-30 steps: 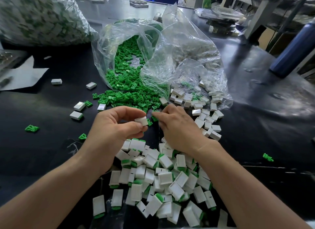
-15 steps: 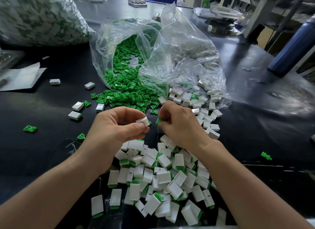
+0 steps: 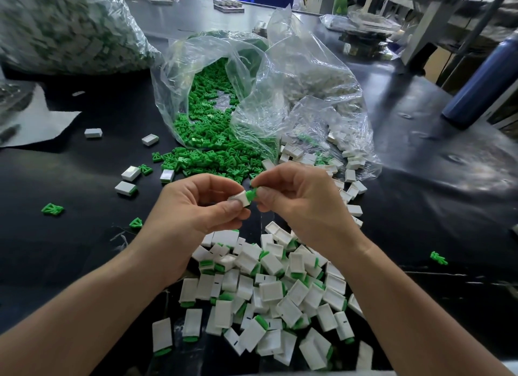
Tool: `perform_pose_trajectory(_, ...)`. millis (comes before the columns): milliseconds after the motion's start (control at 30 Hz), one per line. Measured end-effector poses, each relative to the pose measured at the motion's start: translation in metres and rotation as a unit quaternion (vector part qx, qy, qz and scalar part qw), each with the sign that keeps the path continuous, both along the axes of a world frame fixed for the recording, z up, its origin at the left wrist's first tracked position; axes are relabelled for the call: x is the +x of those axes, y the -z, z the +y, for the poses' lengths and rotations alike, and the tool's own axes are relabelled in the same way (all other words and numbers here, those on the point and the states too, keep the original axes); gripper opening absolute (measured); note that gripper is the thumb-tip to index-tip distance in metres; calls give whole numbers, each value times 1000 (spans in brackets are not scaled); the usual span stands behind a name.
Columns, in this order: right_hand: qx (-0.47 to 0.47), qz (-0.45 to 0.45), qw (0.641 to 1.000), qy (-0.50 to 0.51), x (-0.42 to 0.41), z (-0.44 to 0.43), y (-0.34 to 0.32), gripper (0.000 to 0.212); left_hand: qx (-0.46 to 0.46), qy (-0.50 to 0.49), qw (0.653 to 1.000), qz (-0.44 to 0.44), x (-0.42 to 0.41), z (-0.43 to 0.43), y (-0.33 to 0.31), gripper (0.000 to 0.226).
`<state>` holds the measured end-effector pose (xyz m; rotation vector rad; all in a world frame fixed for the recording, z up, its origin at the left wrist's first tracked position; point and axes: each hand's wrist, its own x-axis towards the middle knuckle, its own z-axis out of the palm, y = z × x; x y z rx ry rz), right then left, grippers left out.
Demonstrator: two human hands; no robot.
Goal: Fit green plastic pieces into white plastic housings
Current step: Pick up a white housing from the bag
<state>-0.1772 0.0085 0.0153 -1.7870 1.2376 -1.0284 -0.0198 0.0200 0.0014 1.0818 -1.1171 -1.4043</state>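
Pinched between the thumb and forefinger of the left hand (image 3: 196, 210) is a housing (image 3: 239, 199), a small white box of smooth, glossy plastic with flat faces and square corners, its end turned toward the right. The right hand (image 3: 304, 204) pinches a green piece (image 3: 251, 194) with curled thumb and forefinger and holds it at that end. The piece touches the housing, and part of its matte body shows between the fingertips; how far it sits inside cannot be told. Both hands hover above the table (image 3: 420, 213), backs up, the other fingers curled under the palms, bare forearms running in from the lower corners.

Below the hands lies a pile (image 3: 269, 291) of white housings with green ends showing, jumbled at all angles. Beyond the hands a bag (image 3: 182, 75) of clear, crinkled film lies on its side, spilling a heap (image 3: 215, 157) of loose green pieces, small and forked, onto the black, faintly shiny tabletop. Just right of it a second bag (image 3: 322, 89) of the same thin film holds white housings, some spilled at its mouth. A few single housings and green pieces lie scattered to the left. At far left sits a big bag (image 3: 70, 31), blurred, packed with white and green parts; at far right stands a dark blue bottle (image 3: 482, 78), round and smooth.
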Motion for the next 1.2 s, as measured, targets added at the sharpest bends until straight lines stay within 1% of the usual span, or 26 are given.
perform_pose_trajectory(100,-3,6,1000,3,0,0,0,23,-3,0,1000,-1,0,0,0,19)
perform_pose_trajectory(267,-10,25,1000,15,0,0,3,9,-8,1,1000,2,0,1,0,20)
perform_pose_trajectory(367,-13,31,999,22,1,1,4,7,-11,0,1000,-2,0,1,-1,22)
perform_pose_trajectory(433,-11,28,999,14,3,2,5,9,-15,-3,1000,-10,0,1,-1,23)
perform_pose_trajectory(567,3,12,1000,-3,1,1,5,23,-30,-7,999,-18,-1,1,-1,23)
perform_pose_trajectory(633,33,7,999,-7,0,0,5,20,-36,-3,999,-14,-1,1,-2,23)
perform_pose_trajectory(700,55,34,998,-19,0,0,5,18,-38,-3,999,-13,-1,1,-2,20)
perform_pose_trajectory(800,52,67,996,-26,3,2,4,23,-36,-3,999,-12,1,2,-1,18)
perform_pose_trajectory(933,33,120,992,-32,6,6,1,26,-37,0,999,-22,1,2,-1,25)
perform_pose_trajectory(1033,21,134,990,-45,5,7,-2,26,-36,12,999,-29,2,2,-3,28)
perform_pose_trajectory(1133,8,141,988,-63,5,8,-4,28,-60,22,997,-48,4,3,-6,33)
perform_pose_trajectory(1200,-11,165,983,-77,4,9,-6,26,-85,25,994,-69,4,4,-8,34)
